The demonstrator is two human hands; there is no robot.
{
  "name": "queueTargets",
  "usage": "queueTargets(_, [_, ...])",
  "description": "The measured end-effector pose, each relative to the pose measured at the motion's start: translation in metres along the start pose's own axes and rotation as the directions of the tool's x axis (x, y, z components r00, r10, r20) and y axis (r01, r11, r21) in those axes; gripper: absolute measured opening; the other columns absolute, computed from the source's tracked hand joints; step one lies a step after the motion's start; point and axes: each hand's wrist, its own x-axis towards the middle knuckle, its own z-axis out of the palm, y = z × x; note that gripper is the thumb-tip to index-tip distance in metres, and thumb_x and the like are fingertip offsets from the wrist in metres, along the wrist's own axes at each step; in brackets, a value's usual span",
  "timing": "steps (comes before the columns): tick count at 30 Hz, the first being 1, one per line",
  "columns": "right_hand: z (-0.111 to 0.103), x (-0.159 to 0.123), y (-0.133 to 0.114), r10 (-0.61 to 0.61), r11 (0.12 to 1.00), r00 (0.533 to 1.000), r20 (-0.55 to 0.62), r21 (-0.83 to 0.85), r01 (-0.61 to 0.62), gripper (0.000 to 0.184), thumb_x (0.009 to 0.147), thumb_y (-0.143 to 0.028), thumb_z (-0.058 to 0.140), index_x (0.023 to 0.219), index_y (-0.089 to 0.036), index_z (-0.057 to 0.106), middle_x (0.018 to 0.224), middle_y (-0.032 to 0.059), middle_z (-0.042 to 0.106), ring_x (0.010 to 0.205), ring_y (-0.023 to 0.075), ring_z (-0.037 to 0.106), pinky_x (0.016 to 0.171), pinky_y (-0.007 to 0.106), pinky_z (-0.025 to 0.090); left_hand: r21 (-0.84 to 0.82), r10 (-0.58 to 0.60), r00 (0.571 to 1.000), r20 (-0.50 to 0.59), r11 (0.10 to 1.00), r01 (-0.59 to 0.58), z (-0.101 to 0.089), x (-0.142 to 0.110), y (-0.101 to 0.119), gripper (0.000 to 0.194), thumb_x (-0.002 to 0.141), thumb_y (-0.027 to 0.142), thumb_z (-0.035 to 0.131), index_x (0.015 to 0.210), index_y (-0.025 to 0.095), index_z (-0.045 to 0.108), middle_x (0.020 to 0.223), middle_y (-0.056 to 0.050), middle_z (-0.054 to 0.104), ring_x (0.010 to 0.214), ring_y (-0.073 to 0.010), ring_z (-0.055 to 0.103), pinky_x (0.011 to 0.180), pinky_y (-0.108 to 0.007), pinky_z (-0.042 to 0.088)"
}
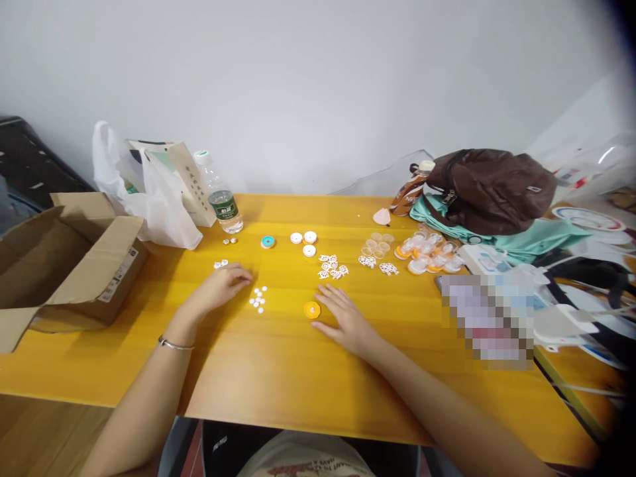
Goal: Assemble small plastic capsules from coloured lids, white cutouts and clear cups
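My right hand [348, 323] rests on the table with its fingers stretched out and apart, beside a round orange plastic piece [312, 309] with a small white centre. My left hand [222, 286] is held over the table with fingers bent and tips together; whether anything small is between them is hidden. Just right of it lie several small white discs [257, 300]. Behind it are a few small white pieces [221, 264] and small metallic parts [230, 241]. Farther back sit white round pieces [309, 250] and a teal-topped disc [267, 242]. White cut-out pieces [332, 266] lie beyond my right hand.
Clear round caps [377, 245] and a pile of orange-and-clear pieces [430, 253] lie to the right, near a brown bag [497, 189], a drink bottle [411, 189] and a phone [487, 321]. An open cardboard box [94, 291], plastic bag [166, 212] and water bottle [223, 202] stand left.
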Motion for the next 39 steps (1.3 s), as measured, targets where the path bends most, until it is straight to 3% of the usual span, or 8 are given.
queueTargets(6, [-0.003, 0.000, -0.003, 0.006, 0.999, 0.999, 0.042, -0.041, -0.004, 0.042, 0.082, -0.041, 0.047, 0.117, -0.019, 0.050, 0.135, 0.0105, 0.038, 0.127, 0.0248, 0.031, 0.104, 0.047, 0.027, -0.191, 0.051, 0.991, 0.123, 0.981, -0.027, 0.006, 0.002, 0.013, 0.018, 0.081, 0.027, 0.047, 0.088, 0.018, 0.061, 0.090, -0.005, 0.060, 0.079, -0.0147, 0.056, 0.074, -0.027, 0.045])
queueTargets(17, [-0.003, 0.000, -0.005, 0.014, 0.999, 0.999, 0.037, -0.046, -0.012, 0.040, 0.082, -0.040, 0.047, 0.116, -0.019, 0.050, 0.135, 0.0104, 0.039, 0.127, 0.0239, 0.031, 0.104, 0.045, 0.026, -0.232, 0.064, 0.990, 0.128, 0.972, -0.032, 0.009, 0.004, 0.013, 0.013, 0.079, 0.023, 0.049, 0.081, 0.016, 0.060, 0.083, -0.004, 0.060, 0.074, -0.0130, 0.055, 0.070, -0.025, 0.044])
queueTargets(25, [-0.004, 0.000, -0.005, -0.004, 0.999, 1.000, 0.005, -0.033, 0.004, 0.039, 0.081, -0.038, 0.049, 0.114, -0.019, 0.052, 0.133, 0.0115, 0.041, 0.125, 0.0250, 0.034, 0.103, 0.047, 0.028, -0.171, -0.017, 0.993, 0.120, 0.985, 0.037, 0.006, 0.003, 0.016, 0.018, 0.076, 0.031, 0.051, 0.077, 0.017, 0.063, 0.077, -0.002, 0.064, 0.065, -0.0129, 0.057, 0.062, -0.023, 0.043])
queueTargets(36, [-0.004, 0.000, -0.005, 0.000, 1.000, 1.000, 0.015, -0.026, 0.000, 0.037, 0.081, -0.037, 0.049, 0.114, -0.021, 0.052, 0.133, 0.0107, 0.041, 0.125, 0.0241, 0.035, 0.103, 0.047, 0.029, -0.007, -0.011, 0.999, 0.051, 1.000, 0.011, 0.007, 0.001, 0.023, 0.015, 0.077, 0.024, 0.049, 0.077, 0.017, 0.062, 0.075, -0.002, 0.064, 0.063, -0.0119, 0.056, 0.061, -0.022, 0.040])
queueTargets(39, [-0.003, 0.000, -0.004, -0.001, 1.000, 1.000, 0.011, -0.026, 0.001, 0.036, 0.082, -0.037, 0.049, 0.114, -0.021, 0.053, 0.133, 0.0104, 0.041, 0.125, 0.0241, 0.035, 0.103, 0.047, 0.028, -0.026, 0.044, 0.999, 0.006, 0.999, -0.044, 0.008, 0.000, 0.032, 0.015, 0.079, 0.024, 0.048, 0.081, 0.017, 0.061, 0.077, -0.003, 0.063, 0.067, -0.0127, 0.056, 0.063, -0.023, 0.042])
